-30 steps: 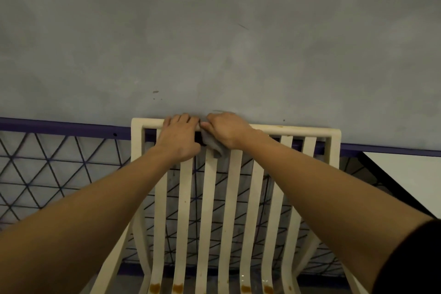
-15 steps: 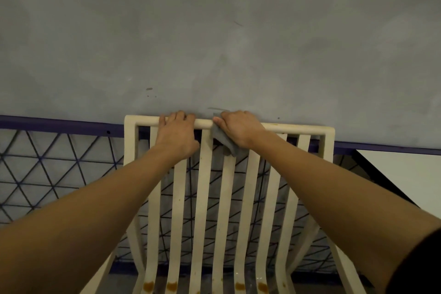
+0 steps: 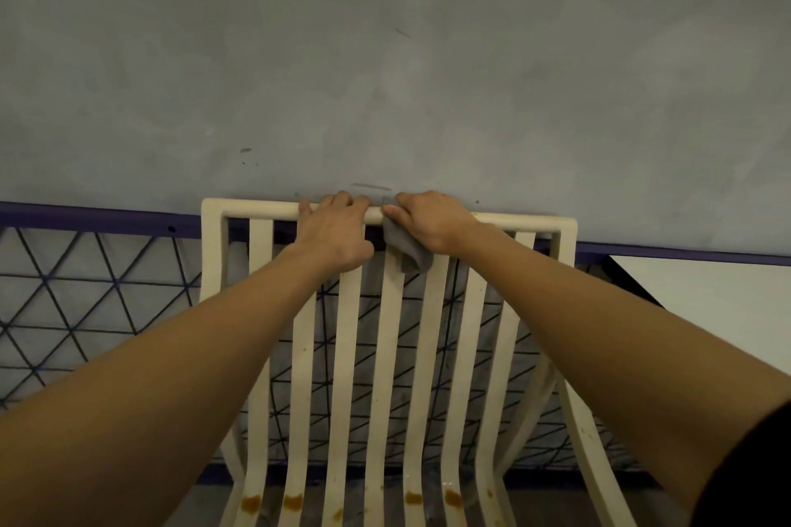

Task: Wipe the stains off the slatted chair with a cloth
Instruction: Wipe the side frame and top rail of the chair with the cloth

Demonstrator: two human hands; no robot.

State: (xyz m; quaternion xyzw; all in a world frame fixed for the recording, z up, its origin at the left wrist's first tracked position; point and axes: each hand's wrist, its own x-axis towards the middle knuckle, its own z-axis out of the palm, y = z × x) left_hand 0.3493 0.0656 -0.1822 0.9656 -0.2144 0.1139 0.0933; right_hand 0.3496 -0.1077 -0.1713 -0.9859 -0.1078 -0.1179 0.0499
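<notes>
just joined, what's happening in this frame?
A person is cleaning a cream slatted chair. The left hand grips the top rail, likely to steady it. The right hand holds a grey cloth against the rail right beside it. Orange stains low on the slats are not yet wiped.

Grey wall (image 3: pixel 385 56) fills the top half here, with a few dark specks (image 3: pixel 246 150) and a short streak (image 3: pixel 371 187) low down on it. Under it runs a purple strip (image 3: pixel 85 213), and below that a lattice (image 3: pixel 85 295) of dark lines crossing into triangles spreads left to right. Over on the right, a white panel (image 3: pixel 719 300) sits just under the strip, a dark edge slanting down its left side.
</notes>
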